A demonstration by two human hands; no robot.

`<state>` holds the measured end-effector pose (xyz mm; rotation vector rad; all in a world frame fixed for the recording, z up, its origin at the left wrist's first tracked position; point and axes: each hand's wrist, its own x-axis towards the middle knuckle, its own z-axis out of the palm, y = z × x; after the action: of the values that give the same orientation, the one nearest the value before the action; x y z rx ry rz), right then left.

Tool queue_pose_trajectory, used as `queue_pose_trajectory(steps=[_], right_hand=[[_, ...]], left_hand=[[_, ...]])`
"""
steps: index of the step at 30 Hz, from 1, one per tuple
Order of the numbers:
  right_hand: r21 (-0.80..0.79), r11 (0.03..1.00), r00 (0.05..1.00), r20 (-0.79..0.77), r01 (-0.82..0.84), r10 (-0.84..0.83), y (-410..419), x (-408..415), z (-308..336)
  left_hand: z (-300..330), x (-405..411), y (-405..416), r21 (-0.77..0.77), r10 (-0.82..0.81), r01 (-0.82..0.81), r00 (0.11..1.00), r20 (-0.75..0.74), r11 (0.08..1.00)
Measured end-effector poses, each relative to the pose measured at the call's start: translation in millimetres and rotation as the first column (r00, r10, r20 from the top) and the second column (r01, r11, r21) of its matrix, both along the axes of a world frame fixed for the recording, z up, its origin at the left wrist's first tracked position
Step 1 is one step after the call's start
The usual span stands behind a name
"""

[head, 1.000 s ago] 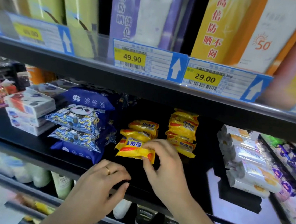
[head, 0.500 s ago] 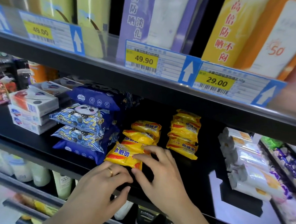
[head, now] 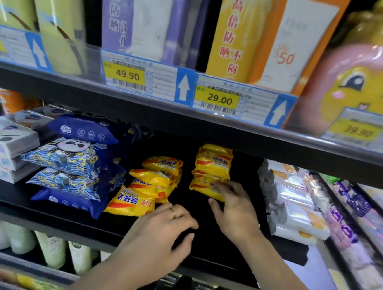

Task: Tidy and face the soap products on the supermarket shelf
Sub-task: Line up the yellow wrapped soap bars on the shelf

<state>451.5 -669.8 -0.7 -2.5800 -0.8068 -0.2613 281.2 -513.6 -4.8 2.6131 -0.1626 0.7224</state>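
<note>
Front yellow soap pack (head: 130, 203) lay on the black shelf (head: 60, 211), near-left of the yellow stack. Left hand (head: 160, 233) sat just right of it, fingers loosely curled, grip empty. Right hand (head: 235, 211) reached farther right, fingertips (head: 219, 186) on the bottom pack of the right soap stack (head: 213, 168), grip open, not closed round it.

right hand (head: 233, 210) fingertips hide bottom yellow soap pack (head: 205, 186) label; far-right white packs (head: 296, 217) blurred.
</note>
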Motion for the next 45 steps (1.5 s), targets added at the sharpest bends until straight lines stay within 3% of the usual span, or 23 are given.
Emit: queue_pose_trajectory(steps=[4, 12, 16, 21, 23, 26, 29, 37, 45], right_hand=[[0.044, 0.999, 0.999, 0.01, 0.032, -0.032, 1.9, 2.4, -3.7], [0.225, 0.973, 0.997, -0.046, -0.055, 0.067, -18.5, -6.2, -0.7], [0.393, 0.912, 0.988, -0.042, -0.119, 0.147, -36.7, -27.6, -7.6], [0.553, 0.81, 0.976, 0.03, -0.195, 0.214, -46.8, -50.2, -13.8], [0.568, 0.789, 0.969, 0.068, -0.233, 0.237, -47.0, -56.0, -13.6], [0.561, 0.775, 0.955, 0.125, -0.291, 0.268, -47.4, -60.9, -12.3], [0.535, 0.781, 0.945, 0.143, -0.323, 0.294, -48.3, -62.9, -11.9], [0.455, 0.82, 0.937, 0.193, -0.349, 0.291, -48.8, -66.8, -11.5], [0.433, 0.825, 0.931, 0.207, -0.364, 0.302, -50.5, -68.0, -12.6]], left_hand=[[-10.0, 10.4, -7.8, -0.018, -0.018, 0.016, 0.998, -0.066, 1.0], [-10.1, 18.8, -4.0, -0.122, 0.076, -0.086, 0.993, -0.086, 0.989], [-10.1, 22.4, -1.9, -0.218, 0.095, -0.105, 0.994, -0.059, 0.97], [-15.1, 23.2, 0.2, -0.315, -0.01, -0.011, 0.998, -0.066, 0.949], [-14.9, 25.0, -0.4, -0.445, -0.09, 0.039, 0.992, -0.093, 0.895], [-11.5, 30.2, -0.6, -0.71, -0.216, 0.121, 0.975, -0.045, 0.693], [-9.2, 34.6, -1.4, -0.799, -0.237, 0.129, 0.971, -0.017, 0.587], [-14.2, 33.0, 3.1, -0.856, -0.232, 0.135, 0.972, 0.017, 0.5], [-12.7, 30.7, 0.6, -0.841, -0.247, 0.155, 0.969, 0.026, 0.518]])
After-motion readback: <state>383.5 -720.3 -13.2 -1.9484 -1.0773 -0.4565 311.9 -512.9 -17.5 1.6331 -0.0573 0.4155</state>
